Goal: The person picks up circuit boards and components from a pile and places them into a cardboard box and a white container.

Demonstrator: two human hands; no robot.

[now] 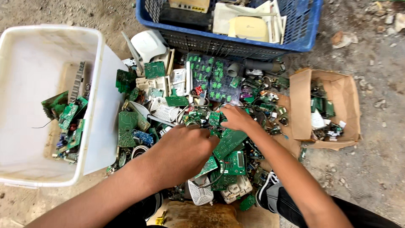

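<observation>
Only real packaging here is the torn brown cardboard box (333, 90) at the right of the frame, lying open on the dirt with flaps spread, green scraps inside. No labels, signs or screens I can make out.

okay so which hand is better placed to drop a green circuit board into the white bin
Probably the left. The left hand rests on the pile of circuit boards on the side nearer the white bin, which sits to the person's left. The right hand is farther over, toward the cardboard box, and would have to cross.

A small green circuit board (214, 118) (studded with components) lies atop the scrap heap, pinched at its edge.
</observation>
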